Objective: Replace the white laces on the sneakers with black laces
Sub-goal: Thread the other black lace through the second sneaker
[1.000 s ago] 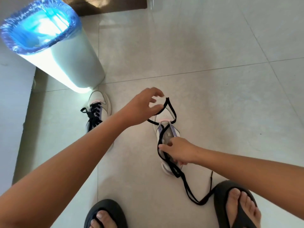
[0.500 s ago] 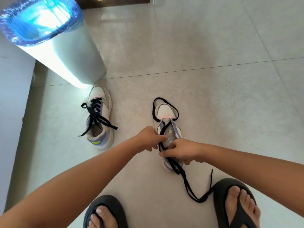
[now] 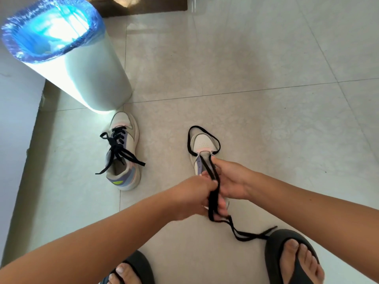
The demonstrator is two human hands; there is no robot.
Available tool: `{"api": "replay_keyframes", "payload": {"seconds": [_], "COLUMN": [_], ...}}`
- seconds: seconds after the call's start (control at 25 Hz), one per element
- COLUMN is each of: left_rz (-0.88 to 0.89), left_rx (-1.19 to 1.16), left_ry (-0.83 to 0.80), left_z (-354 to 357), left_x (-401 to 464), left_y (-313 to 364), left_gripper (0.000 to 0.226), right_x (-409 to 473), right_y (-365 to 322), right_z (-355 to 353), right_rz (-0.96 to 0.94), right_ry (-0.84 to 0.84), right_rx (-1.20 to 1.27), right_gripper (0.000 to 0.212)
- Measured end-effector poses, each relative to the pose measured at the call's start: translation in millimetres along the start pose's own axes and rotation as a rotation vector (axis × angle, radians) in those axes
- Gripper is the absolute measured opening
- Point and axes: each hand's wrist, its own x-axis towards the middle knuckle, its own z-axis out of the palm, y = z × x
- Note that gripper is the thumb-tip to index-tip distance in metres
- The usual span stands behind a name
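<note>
Two pale sneakers stand on the tiled floor. The left sneaker [image 3: 125, 152] is laced and tied with a black lace. The right sneaker [image 3: 202, 145] lies under my hands, only its toe showing. A black lace [image 3: 213, 138] loops around that toe, runs back over the tongue and trails on the floor to my right foot. My left hand [image 3: 192, 196] grips the lace strands above the shoe's heel end. My right hand [image 3: 230, 179] rests on the shoe beside it, fingers curled at the strands; its exact hold is hidden.
A white cylindrical bin [image 3: 82, 68] with a blue bag liner stands at the upper left, close to the left sneaker. A wall [image 3: 16, 111] runs along the left. My feet in black sandals [image 3: 291, 257] are at the bottom edge. A dark mat [image 3: 143, 5] lies at the top.
My left hand let go of the loop in front of the toe, came back to the shoe and took the strands. The lace loop now lies around the toe. The trailing end shifted.
</note>
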Motion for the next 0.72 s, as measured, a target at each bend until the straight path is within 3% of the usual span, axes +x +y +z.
{"api": "replay_keyframes", "payload": {"seconds": [0.12, 0.24, 0.32, 0.44, 0.56, 0.72], "left_rz": [-0.067, 0.038, 0.155, 0.163, 0.141, 0.091], "left_rx": [0.630, 0.990, 0.917, 0.846, 0.950, 1.136], "left_ry": [-0.026, 0.340, 0.621, 0.832, 0.908, 0.871], "left_z": [-16, -46, -63, -88, -103, -104], "left_x": [-5, 12, 37, 83, 118, 150], "left_y": [-5, 4, 15, 42, 66, 70], "left_gripper": [0.030, 0.028, 0.027, 0.032, 0.033, 0.025], "right_x": [-1, 1, 2, 3, 6, 9], "right_y": [-6, -7, -6, -1, 6, 11], "right_z": [-1, -2, -1, 1, 3, 0], "right_rz": [0.018, 0.002, 0.006, -0.006, -0.041, -0.050], "right_ry": [-0.079, -0.076, -0.078, -0.059, -0.025, -0.032], "right_rx": [-0.006, 0.011, -0.036, -0.132, -0.251, -0.299], "right_gripper": [0.043, 0.028, 0.027, 0.027, 0.028, 0.028]}}
